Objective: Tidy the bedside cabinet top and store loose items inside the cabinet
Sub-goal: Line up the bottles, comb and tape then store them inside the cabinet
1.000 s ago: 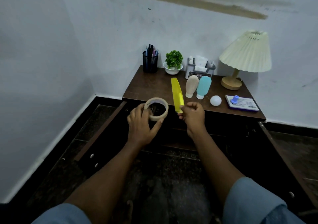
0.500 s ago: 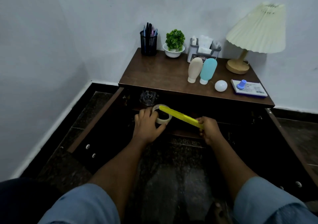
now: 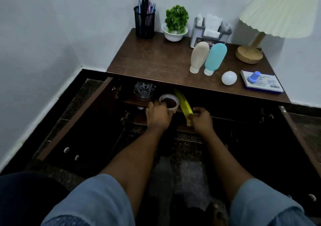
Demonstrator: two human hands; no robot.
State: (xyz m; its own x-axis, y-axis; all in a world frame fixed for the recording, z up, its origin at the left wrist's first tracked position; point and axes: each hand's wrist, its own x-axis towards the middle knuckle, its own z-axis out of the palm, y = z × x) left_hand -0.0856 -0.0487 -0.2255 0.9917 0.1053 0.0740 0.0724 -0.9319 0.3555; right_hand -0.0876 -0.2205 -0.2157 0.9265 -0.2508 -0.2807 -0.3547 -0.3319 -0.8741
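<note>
The dark wooden bedside cabinet (image 3: 152, 60) stands with both doors swung open. My left hand (image 3: 159, 115) grips a roll of pale tape (image 3: 169, 102) at the front of the inner shelf (image 3: 132, 101). My right hand (image 3: 202, 120) holds one end of a yellow comb (image 3: 183, 104), whose far end reaches in under the cabinet top. On top lie a beige bottle (image 3: 198, 56), a teal bottle (image 3: 215, 58), a white ball (image 3: 229, 77) and a stamp pad with a blue stamp (image 3: 260, 83).
A glass dish (image 3: 144, 90) sits on the shelf left of the tape. At the back of the top stand a black pen holder (image 3: 145, 23), a small potted plant (image 3: 175, 23), a grey organiser (image 3: 210, 30) and a lamp (image 3: 278, 17). The open doors (image 3: 73, 121) flank my arms.
Both hands have moved down from the cabinet top into the open cabinet, carrying the tape and the comb. The comb now points into the shelf space.
</note>
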